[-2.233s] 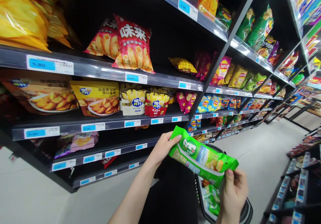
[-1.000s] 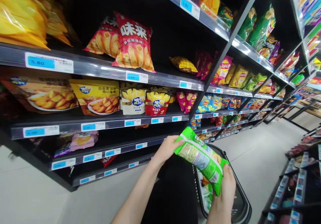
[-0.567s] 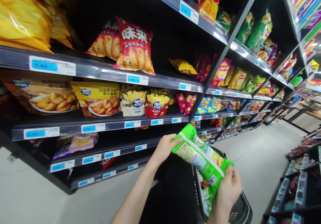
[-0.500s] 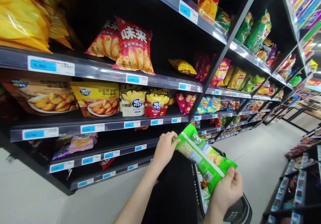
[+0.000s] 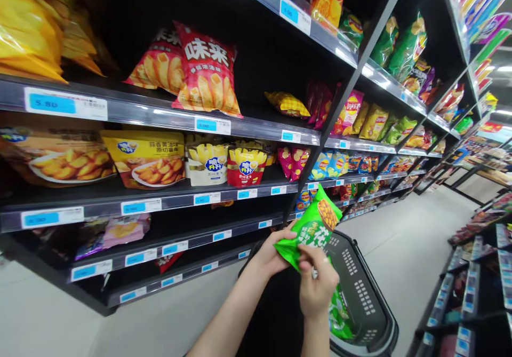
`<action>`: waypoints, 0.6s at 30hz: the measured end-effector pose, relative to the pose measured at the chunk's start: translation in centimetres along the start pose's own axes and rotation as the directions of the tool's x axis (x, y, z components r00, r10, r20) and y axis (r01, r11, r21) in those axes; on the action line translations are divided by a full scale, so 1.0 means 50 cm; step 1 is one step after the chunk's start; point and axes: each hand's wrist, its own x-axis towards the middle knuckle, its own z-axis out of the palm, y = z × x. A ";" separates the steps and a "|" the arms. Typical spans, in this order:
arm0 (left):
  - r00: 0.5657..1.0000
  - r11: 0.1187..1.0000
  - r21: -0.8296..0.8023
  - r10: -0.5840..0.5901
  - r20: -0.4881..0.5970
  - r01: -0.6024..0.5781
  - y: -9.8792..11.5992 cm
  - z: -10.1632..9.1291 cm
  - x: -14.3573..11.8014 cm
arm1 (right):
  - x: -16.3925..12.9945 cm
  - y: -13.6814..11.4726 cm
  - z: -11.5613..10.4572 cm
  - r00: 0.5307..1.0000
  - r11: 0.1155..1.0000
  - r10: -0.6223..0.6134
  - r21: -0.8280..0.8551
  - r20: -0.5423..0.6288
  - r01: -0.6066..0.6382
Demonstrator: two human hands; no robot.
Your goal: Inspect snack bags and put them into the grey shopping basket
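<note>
A green snack bag [image 5: 314,221] with a picture of a bowl of brown nuts tilts in front of me, its printed front facing up. My left hand [image 5: 278,247] is closed around the bag's left end, thumb on top. At its lower edge, the curled fingers of my right hand [image 5: 318,282] pinch the bag; the exact contact is partly hidden. Below and behind my right hand stands a dark shopping basket [image 5: 366,271]. Another green package [image 5: 340,314] lies inside it.
Black shelves on the left carry red chip bags [image 5: 208,71], yellow pouches [image 5: 146,159], fries packs [image 5: 246,165] and a small yellow bag [image 5: 287,103]. Price tags line the shelf edges. Another shelf unit [image 5: 452,293] stands at right, across the floor aisle [image 5: 412,229].
The green bag has been turned over from its back to its printed front. My right hand has moved left and in toward my left hand, and more of the basket shows.
</note>
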 end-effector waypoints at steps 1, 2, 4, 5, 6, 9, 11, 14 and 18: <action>0.999 1.000 -0.012 -0.015 0.043 0.016 0.000 -0.004 0.000 | 0.000 0.003 0.000 0.973 0.987 0.161 0.025 -0.165 -0.159; 0.997 0.999 -0.022 -0.033 0.074 0.034 -0.002 -0.006 -0.001 | 0.001 0.009 -0.001 0.889 0.940 0.339 0.076 -0.307 -0.332; 0.994 0.997 -0.023 -0.069 0.087 0.071 -0.011 -0.008 0.001 | 0.005 0.028 -0.004 0.659 0.738 0.675 0.320 -0.332 -0.594; 0.993 0.996 -0.003 -0.089 0.074 0.090 -0.017 -0.007 0.003 | 0.006 0.040 -0.007 0.581 0.589 0.793 0.481 -0.186 -0.650; 0.992 0.993 0.034 -0.111 0.054 0.109 -0.025 -0.007 0.007 | 0.005 0.053 -0.011 0.537 0.419 0.844 0.621 0.003 -0.662; 0.987 0.960 0.231 -0.155 -0.027 0.157 -0.046 -0.006 0.023 | -0.006 0.093 -0.025 0.500 0.021 0.793 0.806 0.347 -0.592; 0.982 0.890 0.416 -0.162 -0.092 0.186 -0.057 -0.011 0.038 | -0.024 0.123 -0.031 0.477 -0.079 0.786 0.828 0.394 -0.555; 0.966 0.635 0.732 -0.108 -0.235 0.249 -0.061 -0.029 0.067 | -0.069 0.187 -0.038 0.419 -0.140 0.809 0.827 0.413 -0.544; 0.901 0.220 0.891 0.093 -0.425 0.398 -0.026 -0.092 0.119 | -0.163 0.337 -0.073 0.163 -0.170 0.938 0.815 0.306 -0.555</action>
